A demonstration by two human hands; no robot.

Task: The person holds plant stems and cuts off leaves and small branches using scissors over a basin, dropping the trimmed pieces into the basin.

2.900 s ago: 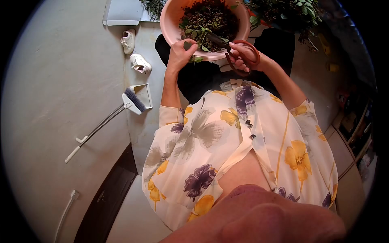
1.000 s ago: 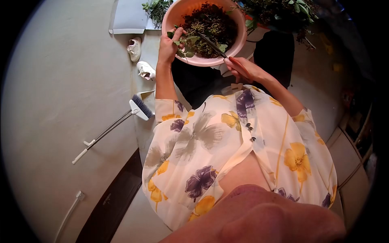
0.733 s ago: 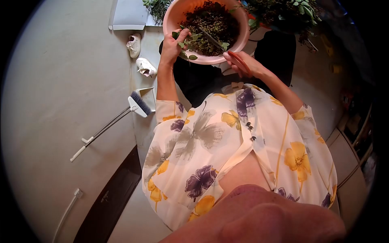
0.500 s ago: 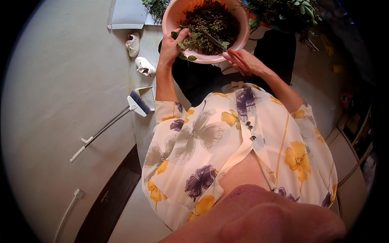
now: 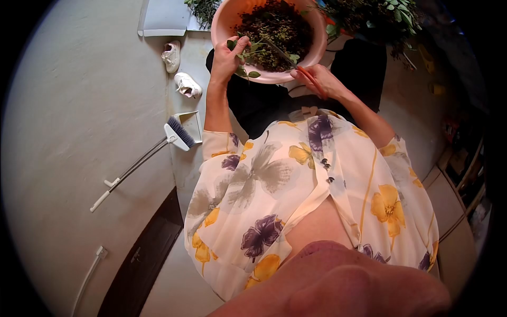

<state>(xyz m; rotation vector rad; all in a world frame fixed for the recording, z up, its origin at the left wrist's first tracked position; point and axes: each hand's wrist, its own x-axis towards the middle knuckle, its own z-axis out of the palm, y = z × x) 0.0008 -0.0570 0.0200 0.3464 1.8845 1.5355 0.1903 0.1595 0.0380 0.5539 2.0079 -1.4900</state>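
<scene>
Left hand [image 5: 225, 61] pinches a leafy sprig [image 5: 255, 47], probably to steady the stem. Right hand [image 5: 326, 82] grips orange-handled scissors [image 5: 311, 79], blades angled toward it. Pink basin [image 5: 320, 45] sits just beyond and between the hands, seemingly for easy reach, berry-like clusters [image 5: 280, 33] inside. More leafy branches [image 5: 369, 21] beyond the right hand, handy I guess.

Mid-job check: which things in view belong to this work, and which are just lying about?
Part of the job:
scissors, right hand
leafy sprig, left hand
pink basin
dark clusters inside
probably leafy branches, upper right

Apparently just lying about:
white shoes
broom
dustpan
</scene>
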